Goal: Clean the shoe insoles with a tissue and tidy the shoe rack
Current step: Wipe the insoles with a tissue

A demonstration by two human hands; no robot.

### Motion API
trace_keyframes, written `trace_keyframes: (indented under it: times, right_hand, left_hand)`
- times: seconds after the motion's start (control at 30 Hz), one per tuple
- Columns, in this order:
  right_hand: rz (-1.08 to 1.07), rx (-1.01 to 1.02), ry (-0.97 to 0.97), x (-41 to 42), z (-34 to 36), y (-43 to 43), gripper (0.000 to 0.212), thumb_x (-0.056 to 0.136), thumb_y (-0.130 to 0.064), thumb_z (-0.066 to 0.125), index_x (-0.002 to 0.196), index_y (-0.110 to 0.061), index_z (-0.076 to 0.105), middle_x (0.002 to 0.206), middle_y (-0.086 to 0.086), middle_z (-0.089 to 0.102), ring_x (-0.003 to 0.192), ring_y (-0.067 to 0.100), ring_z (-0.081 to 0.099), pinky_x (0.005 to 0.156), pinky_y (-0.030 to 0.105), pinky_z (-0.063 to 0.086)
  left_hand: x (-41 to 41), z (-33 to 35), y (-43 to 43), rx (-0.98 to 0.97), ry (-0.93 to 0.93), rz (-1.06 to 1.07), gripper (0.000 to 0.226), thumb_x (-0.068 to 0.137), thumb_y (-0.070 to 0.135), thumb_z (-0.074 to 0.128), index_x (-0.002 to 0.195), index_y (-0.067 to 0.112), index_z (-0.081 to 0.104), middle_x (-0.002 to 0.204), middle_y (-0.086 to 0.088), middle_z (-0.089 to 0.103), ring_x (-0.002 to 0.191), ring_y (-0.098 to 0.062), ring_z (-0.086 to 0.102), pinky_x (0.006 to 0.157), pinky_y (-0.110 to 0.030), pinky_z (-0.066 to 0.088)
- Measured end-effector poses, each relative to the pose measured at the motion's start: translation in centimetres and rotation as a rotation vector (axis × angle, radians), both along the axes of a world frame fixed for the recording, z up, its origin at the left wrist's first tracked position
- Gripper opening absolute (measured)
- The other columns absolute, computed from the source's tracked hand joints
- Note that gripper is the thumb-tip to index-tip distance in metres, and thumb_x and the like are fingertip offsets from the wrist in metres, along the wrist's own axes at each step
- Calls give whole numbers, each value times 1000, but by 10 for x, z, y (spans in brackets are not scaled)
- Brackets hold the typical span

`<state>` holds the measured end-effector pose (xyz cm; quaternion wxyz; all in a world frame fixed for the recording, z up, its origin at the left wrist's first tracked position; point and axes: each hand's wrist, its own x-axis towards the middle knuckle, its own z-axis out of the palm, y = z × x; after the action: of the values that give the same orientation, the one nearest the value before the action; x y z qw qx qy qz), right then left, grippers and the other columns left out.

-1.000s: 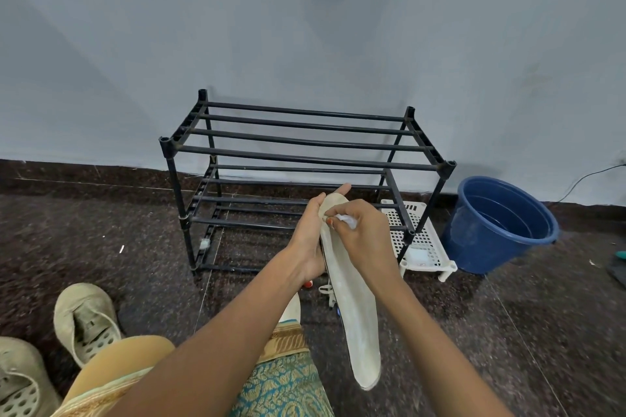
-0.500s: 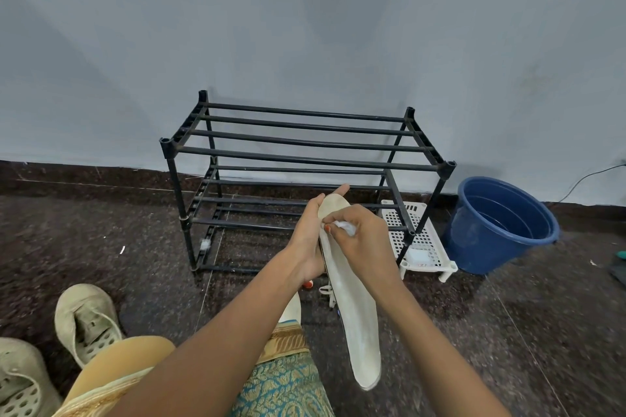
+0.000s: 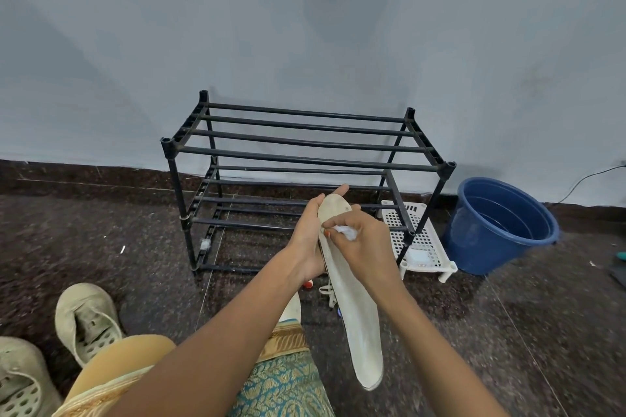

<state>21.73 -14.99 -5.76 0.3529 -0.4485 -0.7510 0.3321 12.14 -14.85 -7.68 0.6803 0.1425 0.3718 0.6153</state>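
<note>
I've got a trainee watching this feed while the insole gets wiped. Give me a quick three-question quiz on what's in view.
1. True or false: the bucket stands on the rack.
2. What does the right hand press on the insole? A) tissue B) brush C) sponge
3. Which hand holds the insole up?

Key:
1. False. It stands beside the rack.
2. A
3. The left hand.
</note>
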Motion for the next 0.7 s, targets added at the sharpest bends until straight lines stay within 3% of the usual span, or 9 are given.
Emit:
trace_keyframes:
  times: [0.1,0.23,0.37,0.57,0.7]
  right_hand:
    - [-16,38,9,-3,1,3,10,81,-4,64,87,-10,70,94,8,65,92,15,59,70,-2,35]
    - [12,4,44,-1,-1,-4,14,81,0,62,91,-6,70,93,6,66,86,7,55,69,-3,36]
    - [36,14,55,2,-4,-6,13,80,0,63,90,-5,70,94,10,68,87,11,57,69,-1,37]
    - [-15,176,-43,4,1,10,10,83,0,60,87,-5,69,85,1,53,76,-1,49,69,-1,34]
    - [-73,267,-113,2,-1,15,14,84,0,58,92,-4,68,86,0,55,82,11,51,69,3,35]
  left_hand:
    - [-1,0,-1,5,32,-34,42,100,44,27,118,32,63,79,-4,67,68,-16,62,73,-32,49]
    - [-2,-2,0,1,9,6,42,100,43,29,114,29,66,91,-5,72,83,-20,63,91,-36,47]
    - [0,-4,2,13,-6,15,41,100,41,29,113,27,66,87,-5,72,84,-21,61,94,-38,44]
    - [-1,-1,-4,53,25,-82,43,101,43,25,123,33,60,80,-4,71,63,-15,65,57,-25,53]
    - [0,-1,-4,76,15,-91,43,101,42,24,126,33,58,72,-1,70,56,-12,63,53,-23,51]
